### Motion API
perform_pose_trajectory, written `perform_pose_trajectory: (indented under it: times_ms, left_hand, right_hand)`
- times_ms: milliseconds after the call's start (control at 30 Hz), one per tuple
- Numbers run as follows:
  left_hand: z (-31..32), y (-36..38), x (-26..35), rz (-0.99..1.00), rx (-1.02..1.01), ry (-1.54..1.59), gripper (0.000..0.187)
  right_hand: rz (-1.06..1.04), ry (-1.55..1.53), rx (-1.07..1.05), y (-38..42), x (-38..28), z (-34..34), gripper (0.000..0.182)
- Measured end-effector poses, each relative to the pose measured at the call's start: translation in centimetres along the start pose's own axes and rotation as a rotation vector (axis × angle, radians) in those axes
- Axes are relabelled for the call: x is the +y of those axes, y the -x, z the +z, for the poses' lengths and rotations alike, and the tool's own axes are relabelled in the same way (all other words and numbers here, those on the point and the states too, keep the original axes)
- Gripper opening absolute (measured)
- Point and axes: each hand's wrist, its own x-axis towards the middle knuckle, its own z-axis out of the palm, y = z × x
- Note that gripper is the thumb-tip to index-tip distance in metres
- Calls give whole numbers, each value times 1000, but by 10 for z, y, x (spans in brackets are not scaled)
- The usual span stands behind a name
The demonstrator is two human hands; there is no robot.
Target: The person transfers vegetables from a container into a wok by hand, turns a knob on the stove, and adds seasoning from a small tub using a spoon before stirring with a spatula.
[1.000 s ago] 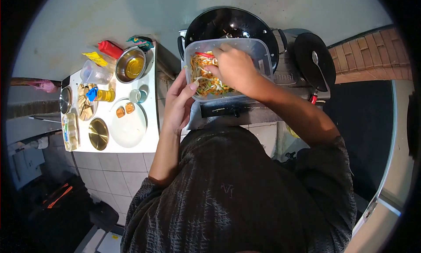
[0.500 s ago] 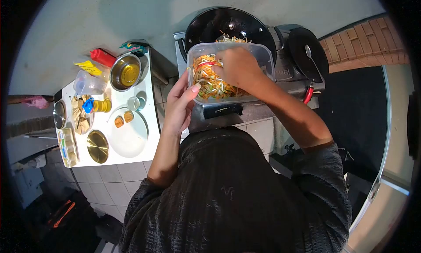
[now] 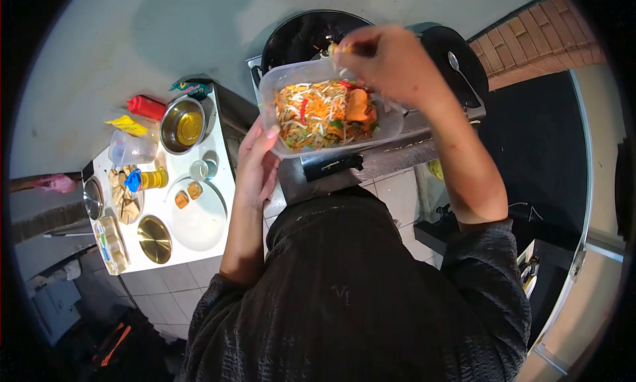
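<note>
My left hand [image 3: 255, 162] grips the near left side of a clear plastic container [image 3: 391, 125] full of shredded orange, white and green vegetables [image 3: 319, 114]. The container is held above the front of the stove. My right hand [image 3: 387, 59] is raised over its far rim, fingers pinched on a small clump of the vegetables, just in front of the black wok [image 3: 299, 36] on the burner.
A black lid with a spoon [image 3: 464, 77] lies right of the wok. The white side table [image 3: 212, 140] at left carries a steel bowl of oil [image 3: 181, 124], a red bottle [image 3: 146, 106], a white plate [image 3: 197, 216] with two fried pieces, a gold lid [image 3: 154, 239] and small tubs.
My right hand has lifted out of the container with a pinch of vegetables and moved up toward the wok. The container has tilted and shifted slightly left.
</note>
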Motion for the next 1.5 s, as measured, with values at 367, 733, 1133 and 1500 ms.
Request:
perform_pose_trajectory:
  times_ms: [367,733,1133,1500]
  left_hand:
    - [-25,50,4,111,122,-64,78]
    - [-4,67,-21,185,261,5,83]
    - [49,48,-39,217,288,-46,74]
    - [71,34,-60,261,269,117,59]
  right_hand:
    - [-116,133,129,-40,50,-4,26]
    - [-87,101,-25,-47,79,-2,25]
    - [-526,-91,-324,16,46,-1,25]
    - [-376,255,-335,42,57,33,45]
